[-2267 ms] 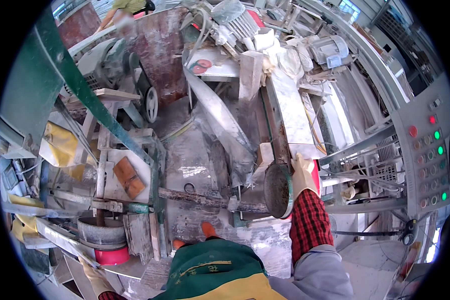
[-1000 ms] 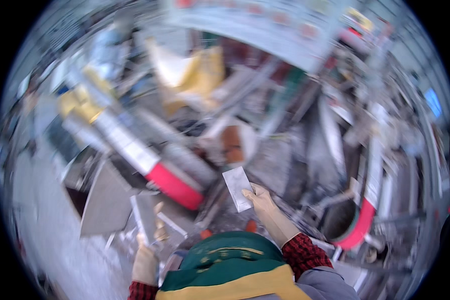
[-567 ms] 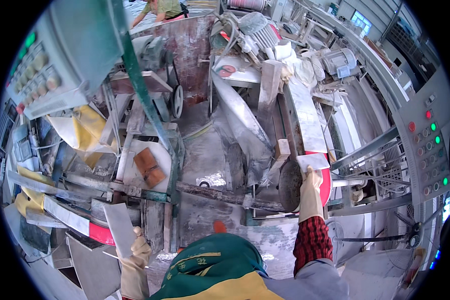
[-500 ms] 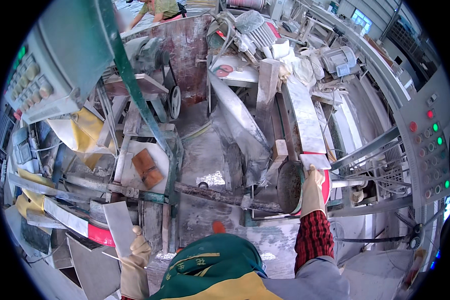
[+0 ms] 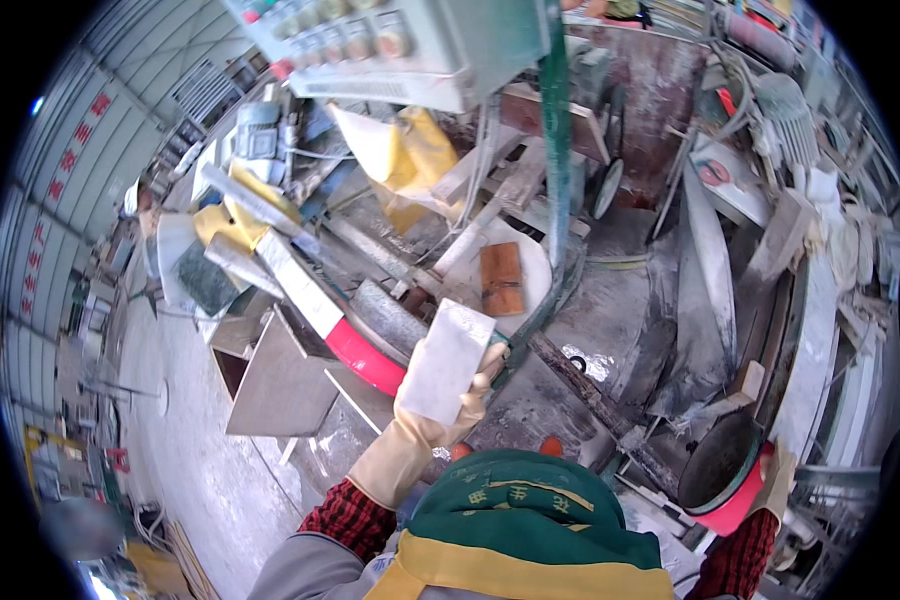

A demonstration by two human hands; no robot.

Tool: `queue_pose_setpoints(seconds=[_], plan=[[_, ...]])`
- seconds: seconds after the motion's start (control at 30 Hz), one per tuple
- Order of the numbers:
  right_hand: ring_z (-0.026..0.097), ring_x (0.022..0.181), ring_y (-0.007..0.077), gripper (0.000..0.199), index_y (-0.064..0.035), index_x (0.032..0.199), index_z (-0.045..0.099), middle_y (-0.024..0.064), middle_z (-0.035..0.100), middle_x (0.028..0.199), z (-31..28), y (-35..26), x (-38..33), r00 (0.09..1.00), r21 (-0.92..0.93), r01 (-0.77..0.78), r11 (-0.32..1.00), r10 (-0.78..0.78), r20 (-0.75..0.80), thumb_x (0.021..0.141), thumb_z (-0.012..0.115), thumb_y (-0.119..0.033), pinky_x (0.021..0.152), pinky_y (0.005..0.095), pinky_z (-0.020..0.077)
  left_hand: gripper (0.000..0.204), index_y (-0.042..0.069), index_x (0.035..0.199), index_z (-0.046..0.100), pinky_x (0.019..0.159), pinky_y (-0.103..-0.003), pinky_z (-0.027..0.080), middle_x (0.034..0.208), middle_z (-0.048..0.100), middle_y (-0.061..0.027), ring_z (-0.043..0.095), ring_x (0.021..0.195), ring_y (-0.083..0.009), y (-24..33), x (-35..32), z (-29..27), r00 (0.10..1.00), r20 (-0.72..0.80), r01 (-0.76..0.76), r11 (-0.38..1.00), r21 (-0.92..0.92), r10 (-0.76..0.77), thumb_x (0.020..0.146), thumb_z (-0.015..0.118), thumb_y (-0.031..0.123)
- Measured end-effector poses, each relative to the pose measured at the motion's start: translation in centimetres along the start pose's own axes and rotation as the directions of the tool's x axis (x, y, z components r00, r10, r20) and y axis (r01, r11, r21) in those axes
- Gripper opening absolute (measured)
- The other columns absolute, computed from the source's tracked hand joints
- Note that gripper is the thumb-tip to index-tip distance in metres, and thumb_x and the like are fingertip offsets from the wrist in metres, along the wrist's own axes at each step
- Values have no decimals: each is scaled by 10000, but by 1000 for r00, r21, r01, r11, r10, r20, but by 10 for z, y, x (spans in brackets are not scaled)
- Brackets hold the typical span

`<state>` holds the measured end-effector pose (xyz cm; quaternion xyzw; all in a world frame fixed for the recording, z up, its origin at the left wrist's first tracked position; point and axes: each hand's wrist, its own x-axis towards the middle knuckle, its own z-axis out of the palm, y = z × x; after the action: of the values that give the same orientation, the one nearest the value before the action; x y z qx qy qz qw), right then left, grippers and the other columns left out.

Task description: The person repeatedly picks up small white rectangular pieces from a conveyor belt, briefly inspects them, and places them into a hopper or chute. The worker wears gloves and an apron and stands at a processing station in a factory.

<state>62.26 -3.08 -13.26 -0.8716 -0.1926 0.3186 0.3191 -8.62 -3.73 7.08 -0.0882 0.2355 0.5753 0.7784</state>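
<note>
In a cream rubber glove, my left hand point(image 5: 450, 395) grips a pale, rectangular stone tile point(image 5: 448, 362) by its sides, its broad face turned up. Just beyond that hand runs a curved red belt point(image 5: 365, 358), with a white strip of stone point(image 5: 298, 285) lying farther along it. At the lower right, my gloved right hand point(image 5: 776, 482) is beside a second red belt point(image 5: 735, 505) curving round a dark wheel point(image 5: 718, 463). That hand shows edge-on, with its fingers mostly hidden; what it holds, if anything, I cannot make out.
A control box point(image 5: 400, 45) with knobs hangs overhead. A green post point(image 5: 556, 150) stands between the left belt and the middle. Brown blocks point(image 5: 501, 278) lie on a pale plate. Large grey slabs point(image 5: 282, 385) lean at left. My green and yellow apron point(image 5: 520, 500) fills the lower middle.
My view has swung left. My left hand has gone from beside the tile at the left belt to holding one up. My right hand no longer visibly presses a tile on the right belt.
</note>
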Motion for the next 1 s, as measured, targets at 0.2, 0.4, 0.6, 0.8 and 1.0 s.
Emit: queue_pose_setpoints(seconds=[0.2,0.4,0.6,0.8,1.0], plan=[[640,935,333,528,-15,1306,511,182,676,997,35,-102,-70,854,-490,438,754,-518,-35,919,516,-375,842,413,487,898,39,1373,417,672,-333,466,1234,513,-208,531,893,-260,5,-23,-18,963,203,-191,980,58,176,885,122,732],[559,559,111,377,-109,1286,548,66,637,725,238,-166,-232,603,258,504,824,-550,578,919,593,-185,514,242,474,763,101,1431,374,726,-418,494,1337,464,-273,566,908,-336,35,-58,-69,942,291,-133,983,-127,165,886,430,633],[608,745,111,420,-30,1268,572,83,668,851,405,-173,-417,-69,393,630,670,-456,887,859,618,-114,676,255,480,584,31,1328,459,884,-399,541,1128,629,-178,648,1010,-289,79,-120,-92,922,106,-385,904,185,371,820,708,178],[660,846,338,475,-100,1266,531,157,686,900,476,-211,-579,-353,499,842,208,-487,799,813,618,-210,764,408,501,555,69,1258,504,891,-341,518,1120,642,-77,628,1023,-179,109,-172,-124,710,34,-645,629,435,704,761,750,59],[560,1115,385,770,-49,1393,382,227,559,1253,528,-226,-686,-405,398,905,-153,-601,689,768,713,-353,955,427,449,521,54,1258,486,874,-293,501,1099,624,-49,605,1010,-141,144,-205,-157,428,-85,-717,396,574,900,785,699,7]])
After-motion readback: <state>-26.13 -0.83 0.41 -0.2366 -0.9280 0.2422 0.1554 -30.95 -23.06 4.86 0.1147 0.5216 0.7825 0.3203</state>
